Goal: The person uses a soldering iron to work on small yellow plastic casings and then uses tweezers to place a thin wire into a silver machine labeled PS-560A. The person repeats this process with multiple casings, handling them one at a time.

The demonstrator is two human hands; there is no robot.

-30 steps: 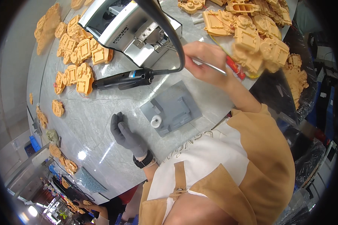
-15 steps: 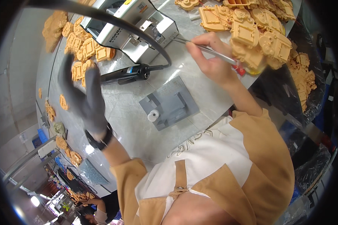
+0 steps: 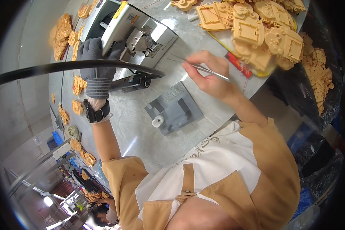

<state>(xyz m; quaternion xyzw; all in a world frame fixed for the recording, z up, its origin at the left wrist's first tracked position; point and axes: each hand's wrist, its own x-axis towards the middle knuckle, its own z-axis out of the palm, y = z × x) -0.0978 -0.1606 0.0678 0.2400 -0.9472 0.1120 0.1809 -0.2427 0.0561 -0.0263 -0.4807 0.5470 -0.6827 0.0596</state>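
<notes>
My right hand (image 3: 214, 76) is bare and pinches metal tweezers (image 3: 220, 76), their tips pointing left over the table in front of the machine. My left hand (image 3: 97, 57), in a grey glove, is at the near left side of the white and black benchtop machine (image 3: 157, 42). Its fingers curl down with their tips hidden, and the thumb reaches toward the machine; what they hold, if anything, is out of sight. Below the machine lies a black corded handheld tool (image 3: 130, 82). A grey fixture block (image 3: 176, 109) with a white round knob (image 3: 157, 121) sits nearer to me.
Orange-yellow plastic housings (image 3: 248, 30) are heaped at the far right, beside a red and yellow package (image 3: 238, 65). More housings (image 3: 62, 34) lie along the left edge. A black cable (image 3: 65, 66) arches across the view over my left hand. Another person (image 3: 103, 214) sits at lower left.
My left hand has gone from raised with spread fingers to the machine's side, fingers curled. My right hand has shifted slightly down with the tweezers. The cable looks lower in view.
</notes>
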